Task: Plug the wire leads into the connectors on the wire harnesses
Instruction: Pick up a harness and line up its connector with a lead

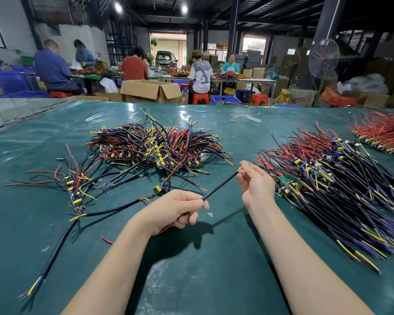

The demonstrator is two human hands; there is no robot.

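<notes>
My left hand (180, 209) grips a black sheathed cable (220, 185) that runs up and to the right. My right hand (255, 183) pinches the cable's far end, where short yellow leads stick out. A red wire trails under my left palm. Just beyond my left hand lies a small green circuit board (159, 189) with yellow and blue parts and a red lead. A loose harness (75, 194) with boards and wires lies to the left. A long black cable (59, 242) with yellow and blue tips stretches toward the near left edge.
A tangled heap of harnesses (155, 148) sits mid-table on the green mat (203, 269). A large ordered pile (341, 185) fills the right side, with red-wired ones (382, 133) behind it. Workers sit at far tables among cardboard boxes (146, 89) and a standing fan (323, 57).
</notes>
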